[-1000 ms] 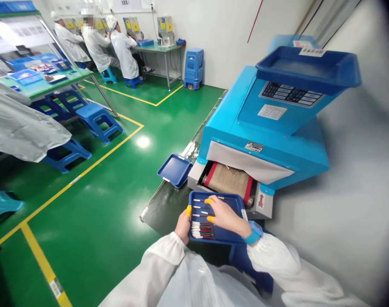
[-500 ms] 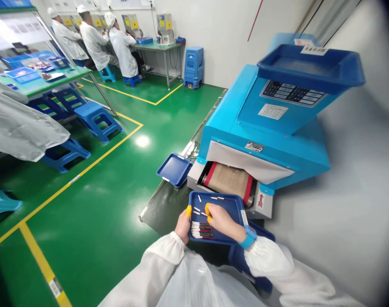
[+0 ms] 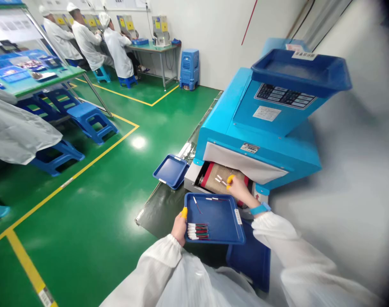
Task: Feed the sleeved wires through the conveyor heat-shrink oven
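My right hand (image 3: 241, 190) now pinches wires (image 3: 220, 179) over the belt (image 3: 222, 169), below frame centre. Fewer remain in the tray (image 3: 221, 217) my left hand (image 3: 179, 227) grips.

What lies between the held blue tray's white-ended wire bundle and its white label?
In the head view, only bare tray surface separates bundle from label.

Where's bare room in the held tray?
Free: the held tray between the wire bundle and the label on its right. Crowded: lower left, the bundle; upper left and far edge, loose wires. Over the belt, the right hand pinches more wires.
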Demonstrator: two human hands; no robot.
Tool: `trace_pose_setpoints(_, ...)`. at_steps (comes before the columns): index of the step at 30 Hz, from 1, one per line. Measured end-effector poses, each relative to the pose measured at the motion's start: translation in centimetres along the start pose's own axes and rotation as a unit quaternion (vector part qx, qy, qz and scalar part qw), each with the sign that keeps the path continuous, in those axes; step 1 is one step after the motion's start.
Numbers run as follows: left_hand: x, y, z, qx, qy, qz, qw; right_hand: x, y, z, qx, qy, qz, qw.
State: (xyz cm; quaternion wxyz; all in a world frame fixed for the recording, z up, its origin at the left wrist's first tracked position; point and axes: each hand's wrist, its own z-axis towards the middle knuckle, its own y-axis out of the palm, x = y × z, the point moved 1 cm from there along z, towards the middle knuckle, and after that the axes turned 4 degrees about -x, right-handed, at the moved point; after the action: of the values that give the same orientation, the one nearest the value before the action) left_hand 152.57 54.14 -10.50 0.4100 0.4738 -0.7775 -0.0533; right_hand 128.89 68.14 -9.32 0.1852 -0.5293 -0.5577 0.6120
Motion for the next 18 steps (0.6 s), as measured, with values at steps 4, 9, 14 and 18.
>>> trace_pose_setpoints(4,-0.6,-0.3,0.3,0.004,0.011,0.004,1.0,1.0,-0.6,2.7,0.047,0.012,-0.026,0.999)
trace_pose_setpoints(9,-0.9,-0.5,0.6,-0.004,0.019,0.009,1.0,-4.1,0.2,-0.6,-0.029,-0.075,0.042,0.996)
trace_pose_setpoints(14,-0.8,0.0,0.6,-0.016,0.021,0.017,1.0,-9.5,2.8,-6.0,-0.147,-0.212,-0.022,0.966)
trace_pose_setpoints(18,-0.6,0.3,0.3,-0.031,0.021,0.027,0.999,-10.4,4.3,-7.2,-0.136,-0.193,-0.114,0.965)
